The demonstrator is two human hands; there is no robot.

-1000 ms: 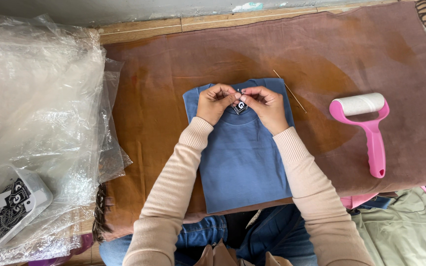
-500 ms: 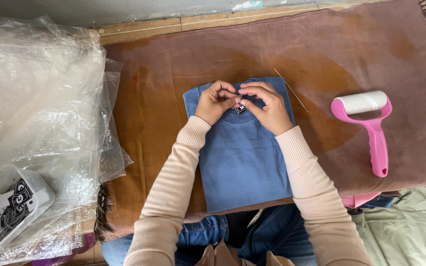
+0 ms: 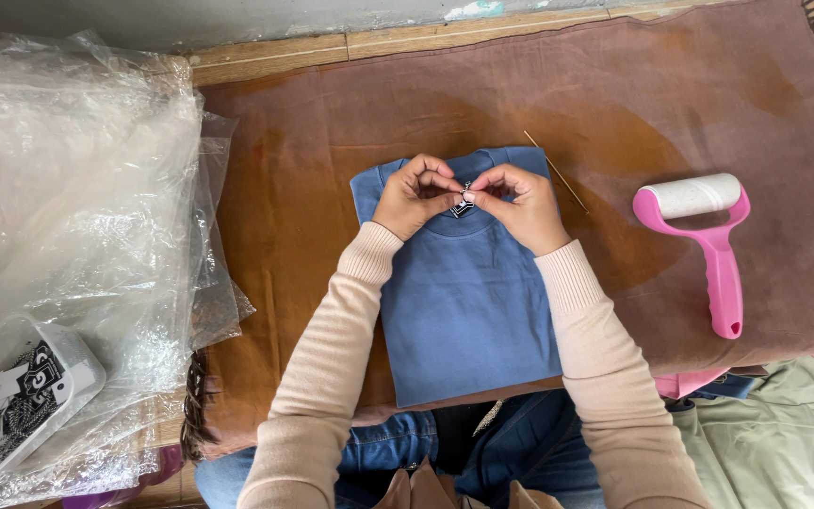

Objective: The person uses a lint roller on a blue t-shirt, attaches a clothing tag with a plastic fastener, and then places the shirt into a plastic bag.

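A folded blue shirt (image 3: 468, 302) lies flat on the brown cloth-covered table (image 3: 313, 179), collar away from me. My left hand (image 3: 414, 195) and my right hand (image 3: 516, 205) meet at the collar, fingertips pinched together on a small black-and-white tag (image 3: 463, 205) at the neckline. Both wrists rest on the shirt's upper part. The tag is mostly hidden by my fingers.
A pink lint roller (image 3: 708, 240) lies to the right of the shirt. A thin wooden stick (image 3: 556, 172) lies just beyond the collar's right side. Crumpled clear plastic bags (image 3: 68, 217) pile at the left, with a clear box of tags (image 3: 11, 396) below them. An olive garment (image 3: 784, 434) sits lower right.
My hands have stayed at the collar with only small finger movements on the tag. The view has shifted slightly.
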